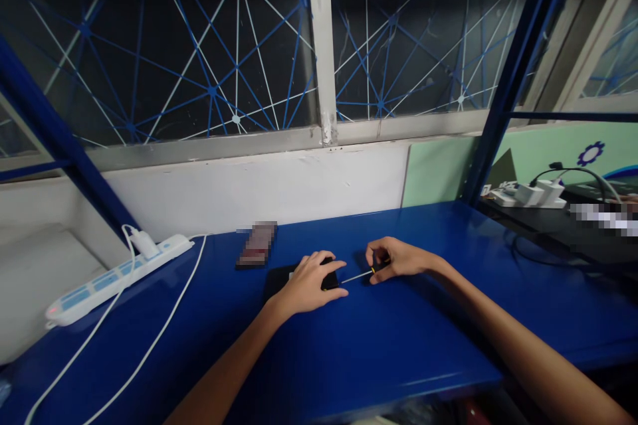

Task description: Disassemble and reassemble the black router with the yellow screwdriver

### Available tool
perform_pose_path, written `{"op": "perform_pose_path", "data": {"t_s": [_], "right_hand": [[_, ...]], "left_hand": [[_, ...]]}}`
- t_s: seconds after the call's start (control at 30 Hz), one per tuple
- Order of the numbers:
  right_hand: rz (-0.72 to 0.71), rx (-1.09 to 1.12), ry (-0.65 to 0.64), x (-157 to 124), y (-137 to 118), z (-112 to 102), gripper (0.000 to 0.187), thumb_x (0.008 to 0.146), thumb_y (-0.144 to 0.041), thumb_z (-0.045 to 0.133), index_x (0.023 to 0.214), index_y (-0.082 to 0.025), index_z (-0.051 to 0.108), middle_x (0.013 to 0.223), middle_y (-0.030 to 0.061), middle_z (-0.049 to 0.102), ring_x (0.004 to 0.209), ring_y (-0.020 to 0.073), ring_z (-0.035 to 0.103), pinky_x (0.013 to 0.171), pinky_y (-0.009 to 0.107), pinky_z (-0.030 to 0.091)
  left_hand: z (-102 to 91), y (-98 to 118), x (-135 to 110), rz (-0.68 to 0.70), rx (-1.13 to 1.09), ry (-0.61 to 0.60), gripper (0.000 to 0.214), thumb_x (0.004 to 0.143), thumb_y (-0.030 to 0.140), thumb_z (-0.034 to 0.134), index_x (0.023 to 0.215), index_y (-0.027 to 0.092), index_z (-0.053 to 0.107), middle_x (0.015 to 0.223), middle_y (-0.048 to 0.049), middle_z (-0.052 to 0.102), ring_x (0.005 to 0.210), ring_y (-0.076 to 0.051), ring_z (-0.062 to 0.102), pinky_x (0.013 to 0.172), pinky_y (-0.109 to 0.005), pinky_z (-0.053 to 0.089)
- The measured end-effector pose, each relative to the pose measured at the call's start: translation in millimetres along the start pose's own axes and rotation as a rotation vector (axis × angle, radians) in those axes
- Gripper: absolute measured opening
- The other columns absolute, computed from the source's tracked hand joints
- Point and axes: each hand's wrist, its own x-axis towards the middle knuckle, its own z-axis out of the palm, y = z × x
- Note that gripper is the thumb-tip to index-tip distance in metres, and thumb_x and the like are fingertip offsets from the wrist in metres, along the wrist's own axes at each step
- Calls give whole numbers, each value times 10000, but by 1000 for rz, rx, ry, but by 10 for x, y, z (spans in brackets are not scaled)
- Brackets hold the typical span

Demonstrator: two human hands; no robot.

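My left hand [312, 284] lies over a flat black case-like object [329, 279] on the blue table, its thumb and fingers spanning it and holding it down. Most of that object is under the hand, so its exact kind is hidden. To the right, my right hand [393, 259] pinches the dark handle of a screwdriver [357, 276] with a yellow band. Its thin metal shaft points left, and the tip is at or very near the right end of the black object; contact is too small to make out.
A phone-like slab [258, 246], blurred out, lies behind my left hand. On the left is a white power strip [119, 282] with a plug and trailing white cables. Blue frame posts [518, 53] flank the table [389, 345]; another power strip [528, 195] stands at right.
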Motion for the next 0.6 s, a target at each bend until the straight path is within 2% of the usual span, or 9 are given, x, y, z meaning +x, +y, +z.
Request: {"op": "perform_pose_path", "data": {"t_s": [0.13, 0.3, 0.4, 0.6], "right_hand": [[12, 56, -30, 3, 11, -5, 378, 609, -414, 821, 773, -143, 614, 590, -33, 569, 514, 93, 494, 488, 212, 347], [20, 149, -106, 3, 41, 3, 396, 750, -515, 693, 718, -123, 647, 592, 1, 584, 494, 91, 500, 496, 226, 405], [13, 114, -96, -2, 51, 0, 449, 807, -552, 618, 710, -116, 666, 594, 5, 579, 474, 75, 471, 461, 206, 374], [13, 39, -79, -2, 29, 8, 496, 834, -581, 563, 714, -113, 676, 548, -4, 559, 446, 62, 439, 418, 185, 320]], "left_hand": [[-5, 5, -7, -11, -3, -16, 564, 840, 592, 562, 1342, 340, 503, 1399, -84, 438, 1253, -354, 415, 1015, -549, 348], [-5, 4, -12, -8, 6, -7, 566, 836, 593, 568, 1337, 337, 508, 1393, -82, 444, 1252, -359, 419, 1041, -568, 315], [-11, 15, -14, -6, 0, -4, 564, 837, 590, 568, 1337, 337, 508, 1389, -82, 449, 1251, -351, 425, 1042, -565, 319], [-10, 24, -10, -14, 15, -13, 568, 840, 586, 568, 1345, 334, 502, 1402, -88, 442, 1273, -356, 412, 1044, -569, 324]]}}
